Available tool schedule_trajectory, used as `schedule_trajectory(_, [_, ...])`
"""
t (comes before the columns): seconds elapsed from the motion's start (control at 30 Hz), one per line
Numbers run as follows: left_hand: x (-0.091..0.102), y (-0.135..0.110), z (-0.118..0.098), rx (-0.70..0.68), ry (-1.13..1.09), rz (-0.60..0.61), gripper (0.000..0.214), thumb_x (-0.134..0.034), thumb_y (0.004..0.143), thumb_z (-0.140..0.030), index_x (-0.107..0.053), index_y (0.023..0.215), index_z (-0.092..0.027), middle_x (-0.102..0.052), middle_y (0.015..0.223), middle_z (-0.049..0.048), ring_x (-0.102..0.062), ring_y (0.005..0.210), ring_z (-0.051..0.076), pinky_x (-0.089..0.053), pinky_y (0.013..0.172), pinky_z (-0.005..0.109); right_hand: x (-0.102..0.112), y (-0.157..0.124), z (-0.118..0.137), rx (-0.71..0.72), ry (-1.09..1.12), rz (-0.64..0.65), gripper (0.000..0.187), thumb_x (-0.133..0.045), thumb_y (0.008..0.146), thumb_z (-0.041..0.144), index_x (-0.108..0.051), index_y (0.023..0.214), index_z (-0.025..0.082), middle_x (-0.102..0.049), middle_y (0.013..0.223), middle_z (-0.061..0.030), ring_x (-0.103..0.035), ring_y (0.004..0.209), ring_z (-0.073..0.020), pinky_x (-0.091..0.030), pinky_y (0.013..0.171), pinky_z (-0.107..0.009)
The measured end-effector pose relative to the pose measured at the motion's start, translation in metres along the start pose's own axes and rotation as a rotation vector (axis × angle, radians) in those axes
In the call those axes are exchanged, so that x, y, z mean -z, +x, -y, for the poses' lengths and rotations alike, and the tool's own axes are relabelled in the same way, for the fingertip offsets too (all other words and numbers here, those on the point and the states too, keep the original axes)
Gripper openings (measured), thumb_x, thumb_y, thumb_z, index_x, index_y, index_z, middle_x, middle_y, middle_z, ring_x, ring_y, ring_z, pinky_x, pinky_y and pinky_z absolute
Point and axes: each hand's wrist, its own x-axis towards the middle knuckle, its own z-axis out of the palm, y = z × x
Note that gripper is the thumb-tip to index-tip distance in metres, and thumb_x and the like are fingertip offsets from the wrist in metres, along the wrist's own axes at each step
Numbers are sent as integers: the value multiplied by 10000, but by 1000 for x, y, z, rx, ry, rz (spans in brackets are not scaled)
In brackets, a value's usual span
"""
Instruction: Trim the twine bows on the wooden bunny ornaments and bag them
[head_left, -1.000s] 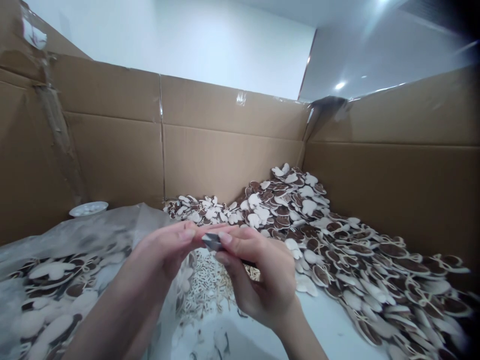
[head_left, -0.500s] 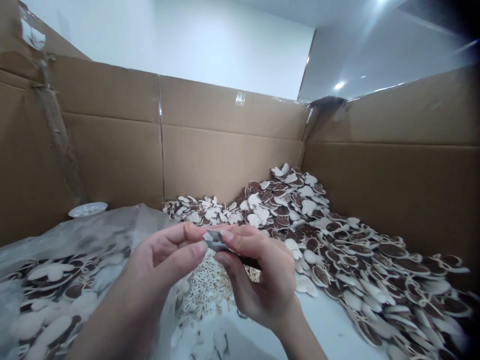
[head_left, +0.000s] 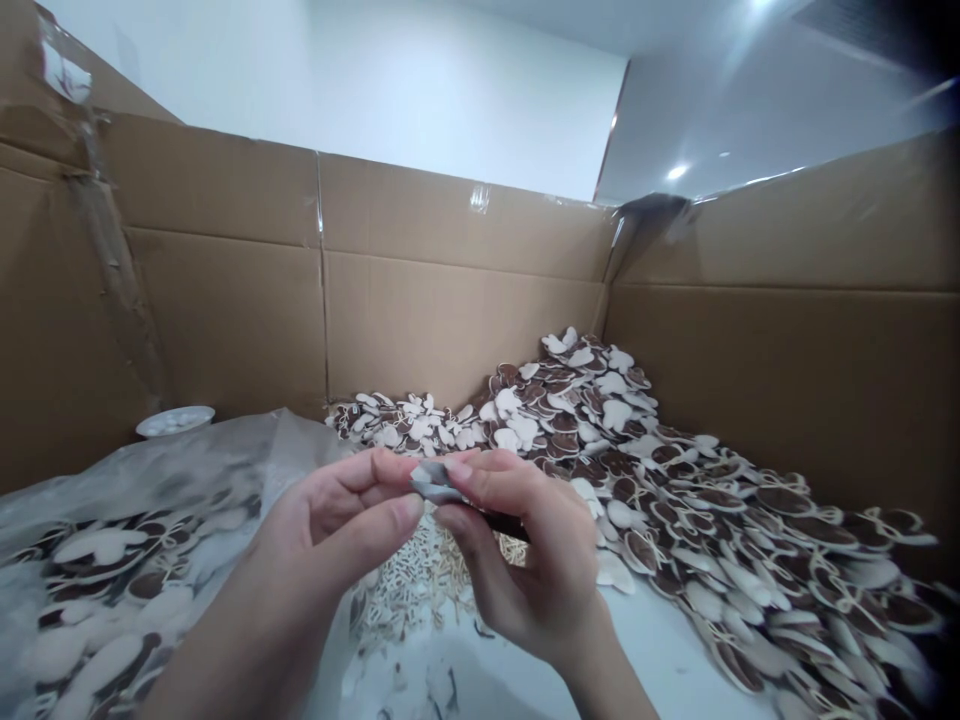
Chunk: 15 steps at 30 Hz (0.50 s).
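My left hand and my right hand meet at the middle of the view, both pinching one small flat grey-white piece between thumb and fingertips. A dark part of that piece shows under my right fingers. Below the hands lies a heap of tiny pale wooden bits on a white surface.
Tall cardboard walls close in the work area on three sides. A big pile of brown-and-white flat cut-outs fills the right and back. A clear plastic bag of similar pieces lies at the left, with a small white dish behind it.
My left thumb has slid forward along the small piece and the left fingers have opened slightly around it. Both hands stay in nearly the same place.
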Motion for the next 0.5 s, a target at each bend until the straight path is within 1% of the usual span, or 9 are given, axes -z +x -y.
schedule_trajectory(0.07, [0, 0, 0, -2, 11, 0, 113, -765, 620, -232, -656, 639, -208, -636, 601, -26, -605, 639, 152, -482, 672, 241, 0, 0, 1, 4, -10, -4, 166, -577, 821, 30, -563, 950, 134, -671, 824, -82, -660, 768, -155, -574, 623, -244])
schedule_trajectory(0.17, [1, -1, 0, 26, 25, 1, 142, -779, 613, -254, -652, 653, -204, -628, 589, -27, -580, 591, 133, -471, 616, 223, 0, -1, 1, 5, -22, -25, 197, -547, 813, -15, -566, 939, 136, -670, 783, -63, -665, 755, -148, -573, 633, -235])
schedule_trajectory(0.23, [1, -1, 1, 44, 15, -14, 155, -785, 607, -269, -661, 677, -209, -651, 631, -24, -595, 629, 138, -465, 602, 208, 1, -1, 1, -4, -11, -23, 198, -542, 820, -10, -565, 948, 140, -672, 789, -59, -667, 758, -145, -574, 640, -237])
schedule_trajectory(0.3, [0, -1, 1, 38, -5, -18, 151, -787, 602, -265, -664, 671, -212, -658, 650, -27, -608, 667, 142, -472, 625, 206, 1, -1, 1, -9, -3, -9, 178, -559, 830, 26, -559, 965, 143, -676, 830, -69, -666, 768, -150, -578, 648, -251])
schedule_trajectory(0.4, [1, -1, 2, 8, -5, 4, 126, -779, 611, -245, -668, 657, -209, -652, 624, -19, -618, 663, 159, -488, 662, 240, 1, -2, 1, -3, -20, -6, 169, -575, 829, 50, -554, 966, 146, -677, 842, -74, -667, 767, -158, -581, 648, -261])
schedule_trajectory(0.5, [3, -1, 4, 8, 18, 14, 101, -758, 643, -247, -683, 702, -215, -671, 628, -2, -637, 665, 194, -502, 673, 288, 0, -1, 2, 0, -28, -24, 200, -545, 815, 2, -556, 942, 155, -672, 776, -52, -669, 742, -150, -574, 623, -239])
